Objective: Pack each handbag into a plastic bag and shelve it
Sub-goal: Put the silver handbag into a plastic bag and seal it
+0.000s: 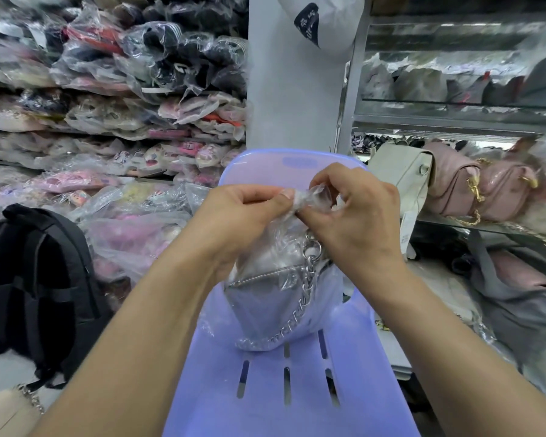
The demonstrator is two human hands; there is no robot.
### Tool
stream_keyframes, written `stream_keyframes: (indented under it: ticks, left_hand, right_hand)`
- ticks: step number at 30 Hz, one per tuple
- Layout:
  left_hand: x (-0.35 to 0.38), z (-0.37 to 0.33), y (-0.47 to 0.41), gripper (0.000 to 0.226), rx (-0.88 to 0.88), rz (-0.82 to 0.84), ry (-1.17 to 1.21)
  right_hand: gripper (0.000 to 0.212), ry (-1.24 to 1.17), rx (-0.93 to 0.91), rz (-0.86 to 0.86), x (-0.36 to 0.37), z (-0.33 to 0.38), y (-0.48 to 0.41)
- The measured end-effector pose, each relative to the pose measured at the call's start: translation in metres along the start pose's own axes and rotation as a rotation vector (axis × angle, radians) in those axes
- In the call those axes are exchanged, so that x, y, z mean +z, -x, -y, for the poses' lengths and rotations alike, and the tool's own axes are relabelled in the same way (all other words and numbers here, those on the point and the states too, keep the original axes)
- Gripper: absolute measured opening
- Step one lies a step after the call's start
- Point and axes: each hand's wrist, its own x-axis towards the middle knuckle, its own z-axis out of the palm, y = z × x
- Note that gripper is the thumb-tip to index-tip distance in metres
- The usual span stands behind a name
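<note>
- Your left hand (246, 205) and right hand (356, 206) pinch the plastic bag (316, 197) neck; the silver handbag (265, 298) rests on the chair (265, 389) seat.
- Next, probably: knot it, then shelve.

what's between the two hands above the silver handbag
In the head view, the gathered neck of the clear plastic bag spans between the left hand and right hand, pinched by both.
</note>
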Motion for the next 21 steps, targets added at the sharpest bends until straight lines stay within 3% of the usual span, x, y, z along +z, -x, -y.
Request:
stream_keyframes:
  ticks: [4, 7, 10, 15, 21]
  left_hand:
    - [0.004, -0.010, -0.012, 0.009, -0.003, 0.016, -0.031]
    - [0.009, -0.016, -0.024, 0.009, 0.107, -0.068, -0.098]
    - [0.019, -0.018, -0.033, 0.020, 0.197, -0.140, -0.238]
    - [0.025, -0.010, -0.050, 0.028, 0.165, -0.226, -0.248]
    - [0.004, -0.002, -0.068, 0.021, 0.072, -0.322, -0.293]
  right_hand:
    - [0.025, -0.037, 0.050, 0.076, -0.010, -0.011, -0.002]
    - [0.016, -0.153, 0.160, 0.201, -0.016, -0.021, -0.003]
    - [0.007, -0.245, 0.244, 0.176, -0.019, -0.026, 0.000]
    - [0.012, -0.289, 0.301, 0.128, -0.013, -0.024, 0.004]
    - [0.016, -0.307, 0.268, 0.189, -0.010, -0.022, 0.010]
